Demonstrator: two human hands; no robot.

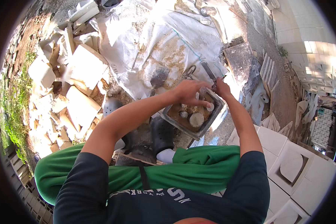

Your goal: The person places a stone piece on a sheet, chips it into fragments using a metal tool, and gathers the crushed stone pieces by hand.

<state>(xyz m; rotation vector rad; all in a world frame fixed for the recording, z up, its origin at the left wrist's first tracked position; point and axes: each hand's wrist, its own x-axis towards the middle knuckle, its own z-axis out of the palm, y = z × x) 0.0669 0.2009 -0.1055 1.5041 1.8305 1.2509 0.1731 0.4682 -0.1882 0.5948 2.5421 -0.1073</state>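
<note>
"Reaching over what, were you?"

"The tray (180,126), beside my black clog (161,134), presumably for easy reach. My right hand (223,89) gripped a bladed tool (208,70); my left hand (192,92) curved over round pieces (196,120). Whether it pinched one, I couldn't tell."

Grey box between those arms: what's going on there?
A person has both hands at the grey box. The left hand reaches over it, fingers above its contents; whether they grip anything isn't clear. A pale round piece lies inside, nearer the person. The right hand, by the far right corner, seems to hold a flat tool pointing away.
</note>
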